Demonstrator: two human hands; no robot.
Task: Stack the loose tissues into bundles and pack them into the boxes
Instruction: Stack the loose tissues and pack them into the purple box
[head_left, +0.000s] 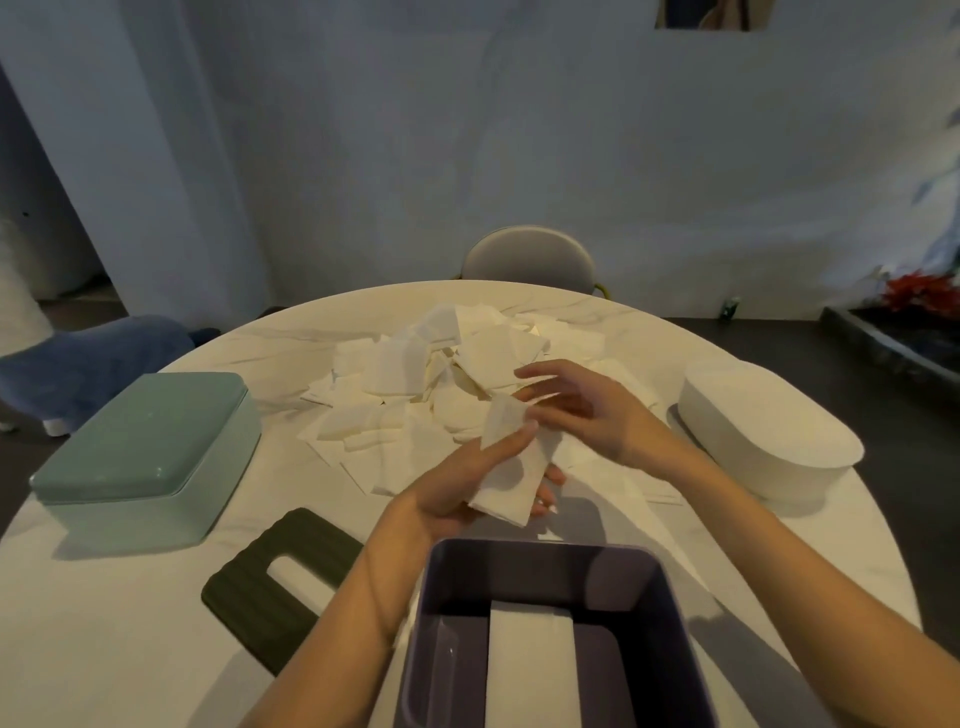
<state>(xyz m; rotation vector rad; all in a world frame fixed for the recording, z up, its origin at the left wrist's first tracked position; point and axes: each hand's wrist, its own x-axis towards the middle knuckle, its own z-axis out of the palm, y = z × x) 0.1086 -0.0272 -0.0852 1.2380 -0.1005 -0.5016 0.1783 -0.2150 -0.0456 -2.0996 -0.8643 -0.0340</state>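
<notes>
A small bundle of tissues (506, 475) is held in the left hand (457, 493) above the round tabletop (130, 613), thumb pressed on top and fingers curled beneath, its long axis running from the near left up toward the far right. The right hand (576, 410) is poised at the bundle's far end with fingers loosely spread; whether a sheet is pinched there cannot be told through the blur. The heap of loose tissues (410, 384) is spread just beyond both hands, toward the far side of the tabletop, with the right hand nearer to it and resting over its near edge. The purple box (540, 571) stands open directly below the hands at the near edge, and a white strip, apparently tissues already packed, is seen along its middle. A dark slotted lid (280, 582) is laid flat to its left. A green box (150, 447) with its lid on sits at the far left, and a white oval box (763, 436), also closed, at the right; their contents are hidden. The next sheet is likely to be drawn from the heap ahead and laid onto the bundle.
</notes>
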